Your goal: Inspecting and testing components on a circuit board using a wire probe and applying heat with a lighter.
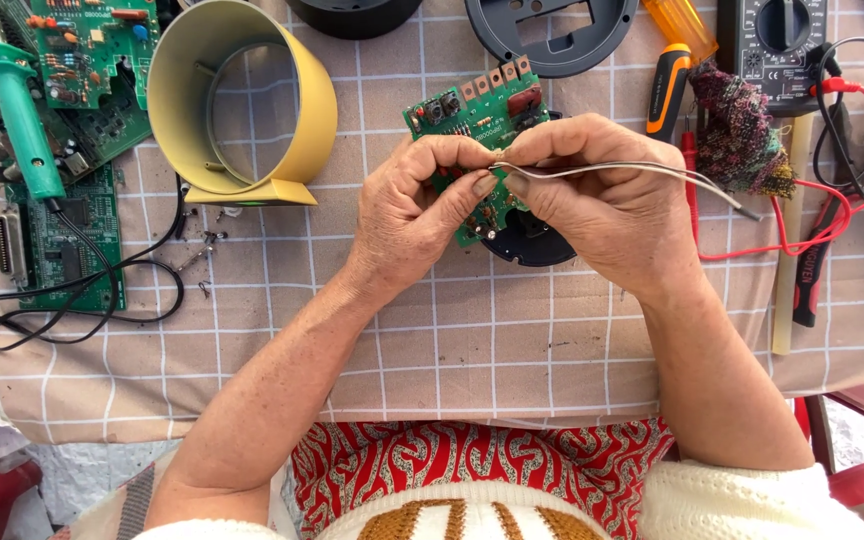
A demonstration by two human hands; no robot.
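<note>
My left hand (417,210) grips a small green circuit board (477,115) held tilted above the table, thumb and forefinger pinched at its middle. My right hand (607,200) pinches metal tweezers (652,172), their tips meeting my left fingers at the board and their arms running out to the right. Under the board a dark round part (532,245) lies on the cloth, mostly hidden by my hands.
A yellow ring housing (297,90) stands at upper left. Green circuit boards (82,60) and a green soldering iron (17,120) with black cord lie far left. A multimeter (777,45) with red leads, an orange screwdriver (674,70), a knitted cloth (742,135), pliers and black round covers lie at the top and right.
</note>
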